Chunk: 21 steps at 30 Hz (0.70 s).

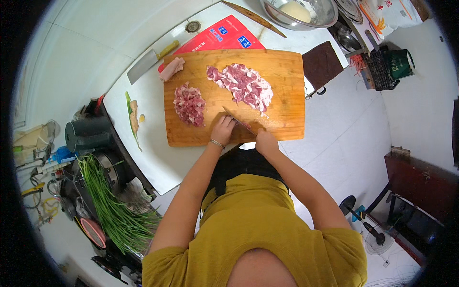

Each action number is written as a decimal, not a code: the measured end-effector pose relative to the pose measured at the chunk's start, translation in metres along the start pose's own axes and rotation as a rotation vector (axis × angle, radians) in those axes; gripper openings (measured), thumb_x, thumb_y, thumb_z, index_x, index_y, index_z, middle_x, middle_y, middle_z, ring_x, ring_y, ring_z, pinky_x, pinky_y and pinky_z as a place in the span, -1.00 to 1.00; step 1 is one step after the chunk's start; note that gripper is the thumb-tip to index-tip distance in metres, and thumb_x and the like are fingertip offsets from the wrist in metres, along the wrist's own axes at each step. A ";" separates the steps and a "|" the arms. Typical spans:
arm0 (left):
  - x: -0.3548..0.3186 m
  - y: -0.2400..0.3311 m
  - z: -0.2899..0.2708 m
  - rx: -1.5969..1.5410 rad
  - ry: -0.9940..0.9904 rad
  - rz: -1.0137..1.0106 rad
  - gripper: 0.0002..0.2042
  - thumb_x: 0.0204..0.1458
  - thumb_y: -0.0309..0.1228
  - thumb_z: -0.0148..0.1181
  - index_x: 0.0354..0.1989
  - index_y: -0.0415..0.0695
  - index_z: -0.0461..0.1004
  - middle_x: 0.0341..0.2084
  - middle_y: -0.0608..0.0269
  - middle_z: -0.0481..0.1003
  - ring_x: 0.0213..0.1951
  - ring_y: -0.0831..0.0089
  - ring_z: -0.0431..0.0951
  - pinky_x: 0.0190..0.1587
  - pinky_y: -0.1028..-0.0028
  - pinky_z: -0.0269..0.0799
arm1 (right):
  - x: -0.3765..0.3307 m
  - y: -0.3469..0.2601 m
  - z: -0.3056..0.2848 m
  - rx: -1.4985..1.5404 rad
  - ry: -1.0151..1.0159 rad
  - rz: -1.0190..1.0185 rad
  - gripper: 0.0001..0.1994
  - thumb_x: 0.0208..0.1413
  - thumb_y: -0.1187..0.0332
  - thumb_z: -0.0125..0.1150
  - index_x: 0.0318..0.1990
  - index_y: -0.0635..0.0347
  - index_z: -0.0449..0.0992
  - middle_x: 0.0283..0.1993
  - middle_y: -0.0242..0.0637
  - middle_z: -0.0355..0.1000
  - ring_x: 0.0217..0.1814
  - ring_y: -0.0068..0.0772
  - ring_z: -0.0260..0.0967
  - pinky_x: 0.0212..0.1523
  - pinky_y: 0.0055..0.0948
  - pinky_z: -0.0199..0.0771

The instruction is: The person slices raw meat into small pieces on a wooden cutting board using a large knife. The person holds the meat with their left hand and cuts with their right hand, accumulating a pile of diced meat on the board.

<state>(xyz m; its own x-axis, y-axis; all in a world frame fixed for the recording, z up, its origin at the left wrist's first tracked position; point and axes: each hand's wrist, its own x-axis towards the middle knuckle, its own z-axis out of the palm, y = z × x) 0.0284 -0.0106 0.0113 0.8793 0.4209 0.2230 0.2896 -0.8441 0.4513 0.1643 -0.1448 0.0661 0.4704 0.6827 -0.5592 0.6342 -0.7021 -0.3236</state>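
Observation:
My right hand (pixel 267 142) is wrapped round the handle of a kitchen knife (pixel 233 115), whose blade slants up and left across the near part of the wooden cutting board (pixel 287 117). Just left of the blade, my left hand (pixel 223 130) presses down on the board with its fingers bent together; what lies under them is hidden. A small scrap of meat shows by the blade. Ahead of my hands lies a heap of sliced raw meat (pixel 246 86), pink with white fat. Farther left is a pile of finely cut meat (pixel 189 105). A pale pink slab (pixel 172 69) rests at the board's far left corner.
A cleaver (pixel 143 66) with a yellow handle lies left of the board, near ginger (pixel 134 117) and a green onion (pixel 128 103). Red packaging (pixel 220 36) sits behind the board. A steel bowl (pixel 320 19) with dough stands at the far right. Long green chives (pixel 112 205) lie lower left.

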 end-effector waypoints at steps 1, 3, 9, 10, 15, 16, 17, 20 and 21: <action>0.000 0.000 0.001 -0.003 0.007 0.005 -0.80 -0.11 -0.48 -0.02 -0.29 -0.18 0.45 -0.21 0.18 0.42 -0.16 0.23 0.39 -0.12 0.40 0.38 | 0.001 -0.001 0.000 0.001 0.008 -0.013 -0.86 -0.08 0.44 0.06 -0.34 0.30 0.40 -0.37 0.11 0.45 -0.29 0.09 0.45 -0.29 -0.05 0.45; -0.002 -0.001 0.002 -0.009 0.020 0.016 -0.80 -0.11 -0.48 -0.02 -0.28 -0.18 0.45 -0.21 0.18 0.42 -0.16 0.23 0.39 -0.11 0.40 0.38 | 0.006 -0.011 -0.006 -0.018 -0.020 -0.046 -0.83 -0.08 0.44 0.06 -0.31 0.31 0.39 -0.35 0.12 0.45 -0.27 0.08 0.45 -0.27 -0.06 0.45; -0.005 -0.001 -0.004 0.038 0.052 0.093 -0.76 -0.11 -0.49 -0.02 -0.23 -0.16 0.45 -0.19 0.19 0.42 -0.13 0.24 0.40 -0.14 0.37 0.42 | 0.043 -0.043 -0.014 0.033 0.070 -0.138 -0.82 -0.05 0.41 0.04 -0.29 0.31 0.38 -0.36 0.15 0.44 -0.28 0.08 0.45 -0.27 -0.05 0.45; -0.007 -0.002 -0.005 0.035 0.029 0.069 -0.76 -0.11 -0.49 -0.01 -0.22 -0.15 0.45 -0.19 0.20 0.42 -0.12 0.24 0.40 -0.15 0.38 0.42 | 0.034 -0.042 -0.023 0.046 0.073 -0.136 -0.82 -0.05 0.40 0.03 -0.30 0.31 0.37 -0.40 0.14 0.43 -0.32 0.11 0.44 -0.29 -0.02 0.44; -0.009 -0.005 -0.003 -0.003 0.007 0.041 -0.74 -0.10 -0.49 -0.02 -0.19 -0.14 0.45 -0.16 0.21 0.42 -0.10 0.24 0.40 -0.14 0.38 0.42 | 0.005 -0.030 -0.021 -0.040 0.041 -0.104 -0.84 -0.03 0.40 0.00 -0.31 0.29 0.38 -0.41 0.09 0.45 -0.35 0.10 0.45 -0.32 -0.03 0.45; -0.009 -0.005 -0.004 0.004 0.014 0.044 -0.74 -0.10 -0.49 -0.02 -0.19 -0.14 0.45 -0.15 0.21 0.42 -0.10 0.24 0.40 -0.14 0.38 0.42 | 0.006 -0.028 -0.014 -0.060 0.027 -0.089 -0.84 -0.03 0.40 0.01 -0.30 0.29 0.39 -0.38 0.07 0.46 -0.33 0.07 0.46 -0.31 -0.07 0.47; -0.008 -0.004 -0.004 0.010 0.021 0.048 -0.73 -0.10 -0.49 -0.02 -0.18 -0.15 0.45 -0.14 0.21 0.42 -0.09 0.23 0.40 -0.13 0.38 0.42 | 0.007 -0.028 -0.010 -0.080 0.014 -0.074 -0.83 -0.03 0.40 0.02 -0.30 0.28 0.40 -0.35 0.05 0.47 -0.32 0.05 0.47 -0.31 -0.11 0.49; -0.007 -0.005 -0.002 0.025 -0.008 0.051 -0.73 -0.10 -0.49 -0.02 -0.18 -0.16 0.45 -0.13 0.18 0.41 -0.08 0.22 0.40 -0.10 0.38 0.40 | 0.019 -0.046 -0.012 -0.106 -0.011 -0.095 -0.83 -0.02 0.41 0.02 -0.27 0.28 0.41 -0.33 0.04 0.47 -0.29 0.02 0.48 -0.27 -0.12 0.49; -0.006 -0.006 -0.001 0.032 -0.022 0.055 -0.73 -0.10 -0.49 -0.02 -0.17 -0.17 0.45 -0.13 0.18 0.41 -0.08 0.21 0.40 -0.09 0.38 0.40 | 0.024 -0.050 -0.012 -0.095 -0.008 -0.092 -0.82 -0.02 0.41 0.02 -0.27 0.28 0.41 -0.32 0.04 0.47 -0.28 0.02 0.48 -0.26 -0.13 0.49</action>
<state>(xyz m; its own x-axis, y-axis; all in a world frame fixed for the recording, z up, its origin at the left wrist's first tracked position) 0.0214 -0.0073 0.0078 0.9022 0.3662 0.2277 0.2520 -0.8762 0.4108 0.1508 -0.0905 0.0779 0.4028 0.7416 -0.5365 0.7301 -0.6138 -0.3004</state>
